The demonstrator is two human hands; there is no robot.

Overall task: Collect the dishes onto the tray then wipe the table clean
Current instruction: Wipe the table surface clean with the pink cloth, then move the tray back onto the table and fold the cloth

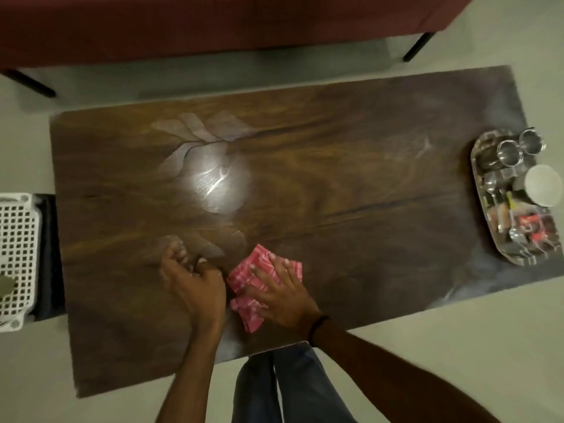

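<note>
A dark wooden table (335,184) fills the view. My right hand (279,293) lies flat with straight fingers on a pink checked cloth (254,277) near the table's front edge. Just left of the cloth, my left hand (192,280) rests on the wood with its fingers curled and nothing visible in them. At the table's right end a steel tray (500,239) carries two steel cups (518,146), a white bowl (541,184), spoons and small packets.
A dark red sofa (213,22) with black legs stands beyond the table's far edge. A white perforated basket (16,257) sits on a dark stand left of the table. My legs are at the front edge. Pale floor surrounds the table.
</note>
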